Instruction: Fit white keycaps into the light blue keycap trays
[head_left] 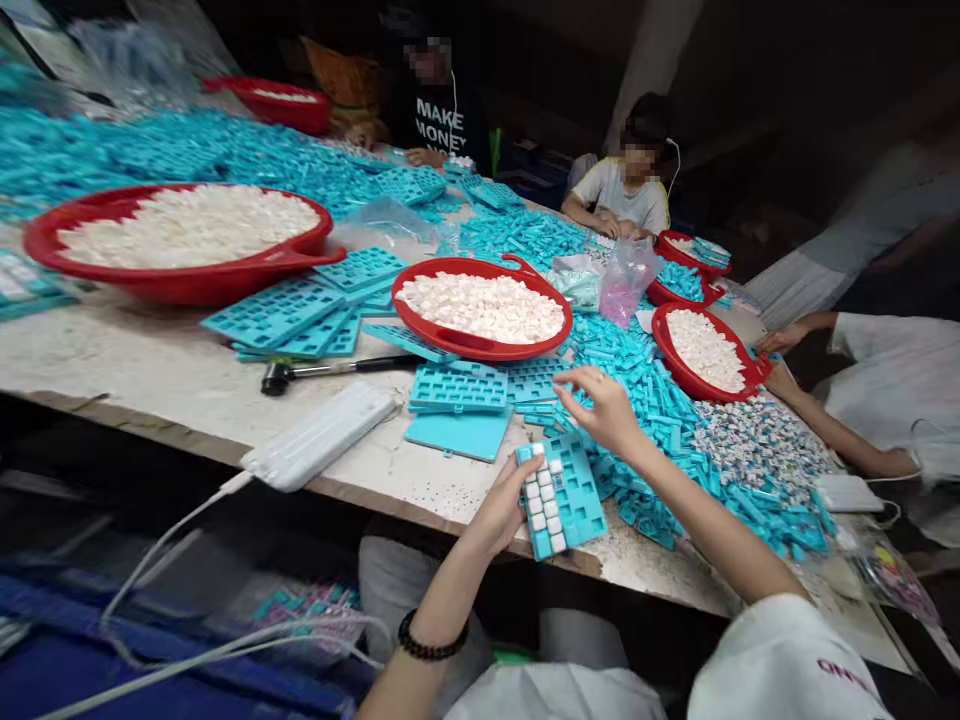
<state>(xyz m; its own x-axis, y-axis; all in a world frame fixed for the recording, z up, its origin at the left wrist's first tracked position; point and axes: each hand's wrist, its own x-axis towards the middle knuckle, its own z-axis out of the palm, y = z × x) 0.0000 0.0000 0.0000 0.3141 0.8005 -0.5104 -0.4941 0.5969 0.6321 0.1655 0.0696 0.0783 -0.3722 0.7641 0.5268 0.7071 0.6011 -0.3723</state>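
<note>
**Left hand on grid tray at table edge, right hand open above it**

Edges first: we're at the near edge of a speckled white worktop [442,500]. The lower corner of the teal plastic grid tray [577,495] sits just by that edge, and our left wrist crosses over it. On the right, a heap of loose teal trays [649,440] runs up against the tray, so we have little room there. On the left we have a strip of worktop, then a flat teal plate [459,436] with a second grid tray [457,388] just behind it. Further left are a white power bank [319,437] and a small hammer [334,368]. A red basin of white pieces [480,310] sits ahead.

Both our forearms come in from below, uncrossed, and converge on the tray. A beaded bracelet [433,637] is on the left wrist.

Our left hand [499,505] is partly closed, grasping the tray by its left side. White square pieces [543,500] fill the tray's left columns. Our right hand [600,412] is released, fingers spread and lightly curled, above the tray's top end. We can't tell if it touches anything.
</note>
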